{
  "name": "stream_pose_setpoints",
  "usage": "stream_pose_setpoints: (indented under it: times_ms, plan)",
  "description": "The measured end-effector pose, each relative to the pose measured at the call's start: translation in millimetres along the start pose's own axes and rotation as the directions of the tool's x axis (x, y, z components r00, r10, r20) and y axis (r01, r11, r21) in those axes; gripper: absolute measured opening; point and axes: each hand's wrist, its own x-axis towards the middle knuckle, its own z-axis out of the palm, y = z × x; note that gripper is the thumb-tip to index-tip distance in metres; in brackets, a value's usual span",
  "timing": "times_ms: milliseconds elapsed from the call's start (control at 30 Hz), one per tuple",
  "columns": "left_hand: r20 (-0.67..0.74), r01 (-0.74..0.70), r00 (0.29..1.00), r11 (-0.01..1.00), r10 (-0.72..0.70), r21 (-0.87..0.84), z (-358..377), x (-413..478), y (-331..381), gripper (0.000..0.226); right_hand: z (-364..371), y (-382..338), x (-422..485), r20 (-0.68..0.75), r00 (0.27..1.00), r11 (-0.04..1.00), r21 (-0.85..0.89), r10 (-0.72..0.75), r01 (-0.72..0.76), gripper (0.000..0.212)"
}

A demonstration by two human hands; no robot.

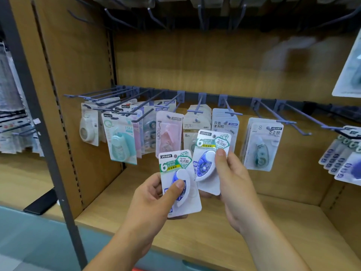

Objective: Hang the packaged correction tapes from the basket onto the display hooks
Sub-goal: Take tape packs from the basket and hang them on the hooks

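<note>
Left grip (154,194) and right grip (232,173) — bare, like the left forearm (117,245) and right forearm (269,241) — thumbnails (220,152) short, rounded.

- A stationery shop: a tan wood-look shelving bay (195,65) with a dark slotted metal upright (39,133).
- Rows of grey metal peg hooks (273,112) carry carded plastic-fronted packs of tape dispensers (123,141), hung in stacks.

Two white-carded blue correction tapes (180,180), (210,159) upright, side by side below hooks (230,112).

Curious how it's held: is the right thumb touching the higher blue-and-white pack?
Touching. The head view shows the right hand pinching the higher pack, thumb pressed on its blister.
</note>
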Motion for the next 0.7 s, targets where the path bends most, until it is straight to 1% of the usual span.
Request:
stream_pose_setpoints:
  times_ms: [67, 133, 233, 300, 400, 467, 533, 600, 700]
  plan:
    - [0.020, 0.005, 1.000, 1.000, -0.005, 0.022, 6, -3, 4, 0.019, -3, -2, -3, 0.035, 0.999, 0.998, -0.054, -0.033, 0.034, 0.021]
    - [0.043, -0.003, 0.999, 0.999, 0.001, 0.037, 12, -7, 7, 0.016, -11, -5, -7, 0.032, 0.997, 0.991, -0.111, -0.075, 0.078, 0.019]
    - [0.056, -0.022, 0.998, 0.999, 0.019, 0.042, 27, -13, 9, 0.018, -35, -19, -9, -0.036, 0.993, 0.985, -0.138, -0.113, 0.108, 0.014]
    - [0.059, -0.025, 0.998, 0.998, 0.022, 0.050, 44, -16, 9, 0.025, -61, -32, -8, -0.105, 0.986, 0.981, -0.155, -0.133, 0.116, 0.010]
    - [0.118, -0.031, 0.993, 0.993, 0.018, 0.113, 80, -17, 2, 0.032, -105, -47, -6, -0.194, 0.967, 0.976, -0.173, -0.165, 0.132, 0.008]
    - [0.158, -0.057, 0.987, 0.983, 0.029, 0.176, 107, -13, -4, 0.030, -131, -51, -8, -0.230, 0.956, 0.974, -0.177, -0.180, 0.141, 0.008]
    - [0.195, -0.088, 0.980, 0.972, 0.045, 0.217, 133, -8, -9, 0.020, -154, -53, -11, -0.246, 0.949, 0.972, -0.172, -0.197, 0.157, 0.009]
    - [0.238, -0.111, 0.970, 0.964, 0.052, 0.242, 159, -3, -9, 0.019, -176, -57, -13, -0.291, 0.924, 0.964, -0.172, -0.247, 0.204, 0.011]
    - [0.317, -0.161, 0.945, 0.955, 0.076, 0.250, 199, 3, -2, 0.020, -209, -61, -15, -0.378, 0.857, 0.935, -0.185, -0.352, 0.303, 0.015]
